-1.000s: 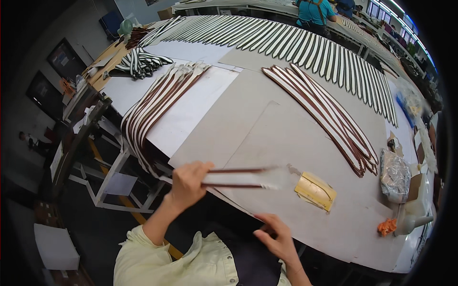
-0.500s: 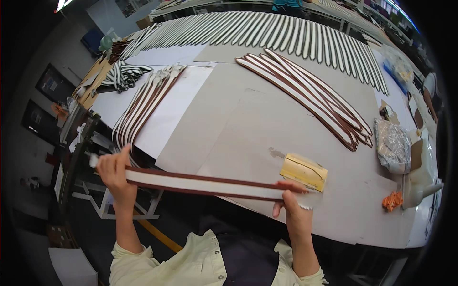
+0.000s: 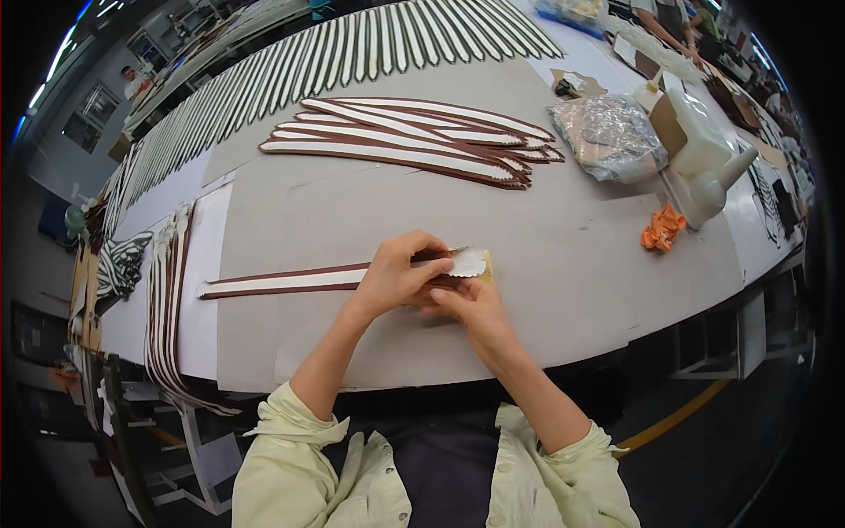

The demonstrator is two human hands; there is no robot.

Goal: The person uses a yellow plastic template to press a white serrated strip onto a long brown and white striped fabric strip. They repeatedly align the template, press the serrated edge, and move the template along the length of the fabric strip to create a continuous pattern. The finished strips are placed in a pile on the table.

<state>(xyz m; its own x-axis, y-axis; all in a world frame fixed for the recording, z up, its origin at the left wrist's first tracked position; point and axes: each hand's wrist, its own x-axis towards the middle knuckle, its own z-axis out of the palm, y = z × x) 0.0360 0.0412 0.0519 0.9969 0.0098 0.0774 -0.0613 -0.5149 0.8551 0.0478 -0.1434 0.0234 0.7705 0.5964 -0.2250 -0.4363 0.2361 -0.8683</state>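
Note:
A long brown strip (image 3: 290,282) with a white middle band lies across the near part of the table, pointing left. My left hand (image 3: 396,275) is closed on it near its right end, thumb and fingers pinching it. That end has a white scalloped tip (image 3: 468,262), resting over a yellow block (image 3: 488,268) that is mostly hidden under the strip and hands. My right hand (image 3: 480,308) is closed at the strip's near edge just below the tip, with some fingertips tucked out of sight.
Loosely piled brown-and-white strips (image 3: 396,141) lie beyond my hands. Other brown strips (image 3: 167,290) hang over the left edge. Green-and-white strips (image 3: 352,53) line the far side. To the right are a plastic-wrapped bundle (image 3: 607,136), a white bottle (image 3: 704,189) and crumpled orange material (image 3: 663,229).
The strip was stretched in the air between both hands. Now it lies on the table, and my left hand has moved right beside my right hand at the yellow block. The view has turned right.

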